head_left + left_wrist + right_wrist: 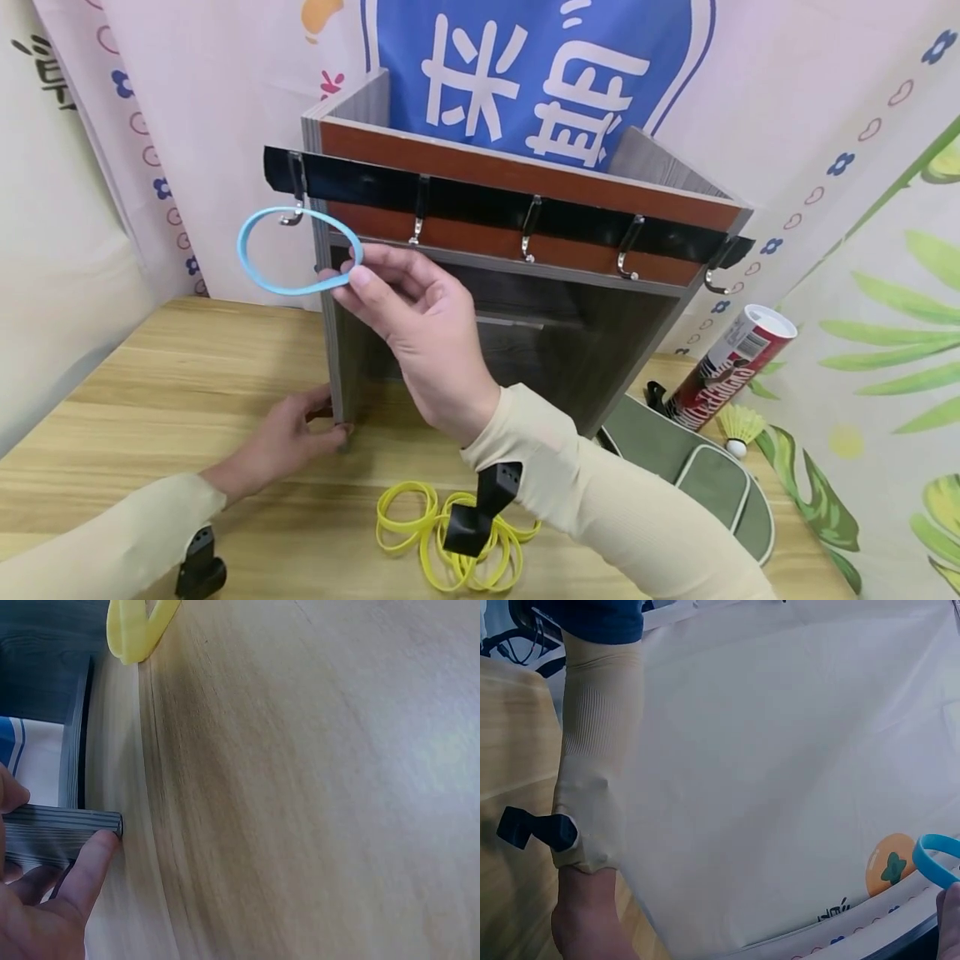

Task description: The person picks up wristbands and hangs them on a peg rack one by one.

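My right hand (435,333) pinches a light blue silicone wristband (242,250) between thumb and fingers. Held up at the left end of the hook rack (480,193), the band overlaps the leftmost metal hook (298,187) in the head view. In the right wrist view only part of the blue band (930,862) shows, at the right edge. Low on the left, my left hand (288,437) grips the bottom front edge of the grey wooden shelf unit's side panel (333,350). The left wrist view shows its fingers on both sides of that panel (60,825).
Several yellow wristbands (405,529) lie in a loose pile on the wooden table (112,392), in front of the shelf unit. To the right are a green racket case (667,442), a red-and-white shuttlecock tube (731,367) and a yellow shuttlecock (741,425). Printed cloth hangs behind.
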Tool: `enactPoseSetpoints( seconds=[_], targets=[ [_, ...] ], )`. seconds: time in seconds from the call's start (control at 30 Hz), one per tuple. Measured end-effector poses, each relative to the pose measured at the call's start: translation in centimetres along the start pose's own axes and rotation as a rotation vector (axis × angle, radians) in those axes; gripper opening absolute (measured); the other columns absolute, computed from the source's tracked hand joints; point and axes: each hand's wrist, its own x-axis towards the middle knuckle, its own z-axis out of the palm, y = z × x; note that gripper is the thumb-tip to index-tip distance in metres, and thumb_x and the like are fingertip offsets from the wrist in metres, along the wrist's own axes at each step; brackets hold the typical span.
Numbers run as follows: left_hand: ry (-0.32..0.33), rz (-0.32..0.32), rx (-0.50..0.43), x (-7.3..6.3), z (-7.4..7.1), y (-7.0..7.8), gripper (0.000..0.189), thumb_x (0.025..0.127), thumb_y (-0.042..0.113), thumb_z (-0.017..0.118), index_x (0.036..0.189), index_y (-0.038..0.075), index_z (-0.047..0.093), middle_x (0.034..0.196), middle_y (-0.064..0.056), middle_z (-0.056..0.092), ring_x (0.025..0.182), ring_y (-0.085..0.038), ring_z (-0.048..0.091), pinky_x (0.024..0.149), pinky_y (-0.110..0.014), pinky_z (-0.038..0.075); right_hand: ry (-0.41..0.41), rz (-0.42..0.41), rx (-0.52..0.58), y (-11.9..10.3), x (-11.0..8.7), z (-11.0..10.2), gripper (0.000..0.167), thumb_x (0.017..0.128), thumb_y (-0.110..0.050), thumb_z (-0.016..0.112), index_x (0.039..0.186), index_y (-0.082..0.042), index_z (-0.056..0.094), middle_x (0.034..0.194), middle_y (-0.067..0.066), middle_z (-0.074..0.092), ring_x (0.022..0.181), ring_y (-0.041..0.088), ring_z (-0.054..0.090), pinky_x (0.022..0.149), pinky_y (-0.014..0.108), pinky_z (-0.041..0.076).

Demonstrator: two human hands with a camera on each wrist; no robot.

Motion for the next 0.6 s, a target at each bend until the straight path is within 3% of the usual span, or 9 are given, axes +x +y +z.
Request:
enactPoseSetpoints(
  seconds=[0.17, 0.33, 0.6],
  targets=[
    [-0.007, -0.016, -0.012, -0.1, 0.0, 0.0, 0.061, 0.095, 0.006, 0.07, 0.148, -0.012, 0.047, 0.137, -0.034, 0.064, 0.123, -0.047, 0.066, 0.084, -0.029, 0.06, -0.006, 0.022, -0.036, 0.5, -0.1, -0.2, 0.031, 0.103, 0.006, 0.055, 0.134, 0.014, 0.055, 0.105, 0.0, 0.066, 0.097, 0.004, 0.071, 0.102, 0.033, 0.057],
    [-0.027, -0.054, -0.019, -0.2, 0.0, 0.0, 0.066, 0.096, 0.009, 0.07, 0.152, -0.011, 0.042, 0.14, -0.035, 0.061, 0.125, -0.048, 0.064, 0.086, -0.032, 0.062, -0.028, 0.037, -0.071, 0.8, 0.0, -0.8, 0.031, 0.103, 0.004, 0.056, 0.133, 0.013, 0.057, 0.106, 0.003, 0.067, 0.096, 0.004, 0.072, 0.104, 0.035, 0.056],
    [-0.027, -0.059, -0.021, -0.1, 0.0, 0.3, 0.065, 0.096, 0.009, 0.07, 0.152, -0.01, 0.043, 0.14, -0.035, 0.062, 0.125, -0.047, 0.065, 0.085, -0.031, 0.061, -0.072, 0.034, -0.165, 0.8, 0.2, -1.3, 0.031, 0.103, 0.003, 0.057, 0.133, 0.013, 0.057, 0.129, 0.033, 0.063, 0.098, 0.004, 0.071, 0.106, 0.036, 0.056]
  ],
)
